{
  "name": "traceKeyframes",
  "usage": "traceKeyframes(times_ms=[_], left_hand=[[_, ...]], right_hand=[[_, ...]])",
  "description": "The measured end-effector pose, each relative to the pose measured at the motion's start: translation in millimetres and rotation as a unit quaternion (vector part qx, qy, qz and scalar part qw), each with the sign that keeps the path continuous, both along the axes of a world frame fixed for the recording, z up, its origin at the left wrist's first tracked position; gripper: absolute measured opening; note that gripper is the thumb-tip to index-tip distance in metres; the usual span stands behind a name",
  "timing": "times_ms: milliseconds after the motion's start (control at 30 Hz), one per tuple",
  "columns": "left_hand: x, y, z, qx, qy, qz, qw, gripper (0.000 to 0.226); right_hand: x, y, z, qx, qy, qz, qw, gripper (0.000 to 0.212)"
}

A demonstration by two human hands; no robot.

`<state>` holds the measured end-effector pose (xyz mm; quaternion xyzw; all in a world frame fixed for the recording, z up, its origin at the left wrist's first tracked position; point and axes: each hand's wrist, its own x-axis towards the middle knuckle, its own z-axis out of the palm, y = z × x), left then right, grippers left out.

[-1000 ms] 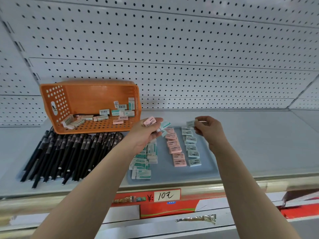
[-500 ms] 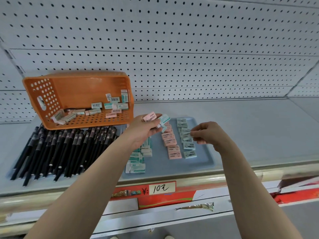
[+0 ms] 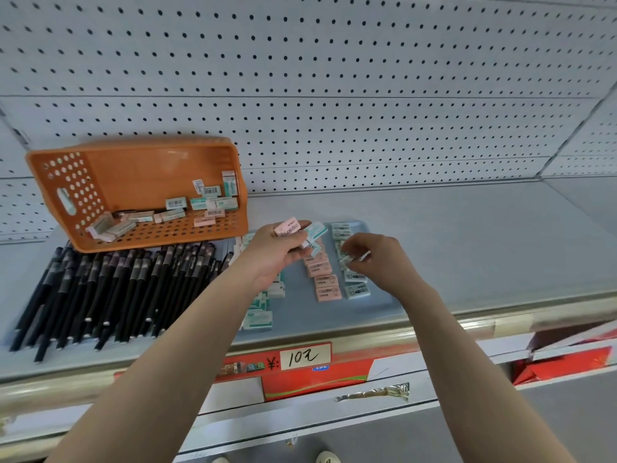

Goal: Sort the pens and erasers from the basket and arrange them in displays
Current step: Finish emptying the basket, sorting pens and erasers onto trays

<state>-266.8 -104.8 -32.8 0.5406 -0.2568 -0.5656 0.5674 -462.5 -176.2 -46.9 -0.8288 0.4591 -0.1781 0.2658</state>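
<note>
An orange basket lies tipped on the shelf at the left, with several erasers inside. In front of it lies a row of black pens. A grey-blue tray holds columns of green-white, pink and pale blue erasers. My left hand hovers over the tray, gripping a few erasers, a pink one on top. My right hand pinches a pale eraser just above the pale blue column.
A white pegboard wall backs the grey shelf. A price label reading 10 sits on the shelf's front strip, beside red signage. Another shelf edge lies below.
My right hand has come down and toward me with its eraser, from above the tray's far end to the pale blue column. My left hand has stayed roughly in place.
</note>
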Motion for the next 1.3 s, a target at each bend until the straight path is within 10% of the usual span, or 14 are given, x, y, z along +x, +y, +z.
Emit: traceKeyframes(times_ms=[167, 333, 600, 1300], left_hand=[[-2.8, 3.1, 1.3, -0.004, -0.002, -0.003, 1.000, 0.020], [-4.8, 4.9, 2.7, -0.017, -0.019, -0.022, 0.999, 0.020], [5.3, 7.1, -0.5, -0.007, -0.015, 0.003, 1.000, 0.015], [92.6, 54.1, -1.2, 0.004, -0.125, 0.108, 0.986, 0.016]], right_hand=[[4.6, 2.2, 3.4, -0.028, 0.011, -0.012, 0.999, 0.019], [20.5, 3.4, 19.5, 0.153, -0.226, -0.052, 0.961, 0.016], [20.2, -1.4, 23.1, 0.273, -0.349, -0.063, 0.894, 0.018], [106.9, 5.4, 7.9, 0.241, -0.242, -0.007, 0.940, 0.014]])
